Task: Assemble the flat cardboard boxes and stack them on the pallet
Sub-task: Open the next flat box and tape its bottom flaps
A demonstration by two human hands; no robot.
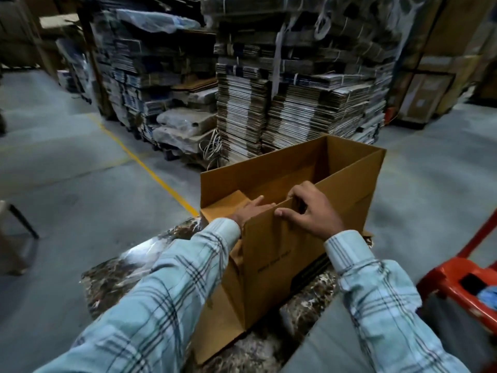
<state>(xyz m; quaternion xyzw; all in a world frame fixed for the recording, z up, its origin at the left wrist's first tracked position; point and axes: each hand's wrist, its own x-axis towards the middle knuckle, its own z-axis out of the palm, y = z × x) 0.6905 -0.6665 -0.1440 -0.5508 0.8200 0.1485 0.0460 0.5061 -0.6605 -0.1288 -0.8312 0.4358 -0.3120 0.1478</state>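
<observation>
A brown cardboard box stands opened up on a glossy marbled surface in front of me, its top open. My right hand grips the top edge of the near wall, thumb on the outside and fingers curled over the rim. My left hand reaches into the box with straight fingers pressing on an inner flap at the left end. A bottom flap sticks out toward me at the lower left.
Tall stacks of flat cardboard on pallets fill the background. A yellow floor line runs diagonally across the grey floor. A red plastic stool stands at the right. A dark stool leg shows at the left.
</observation>
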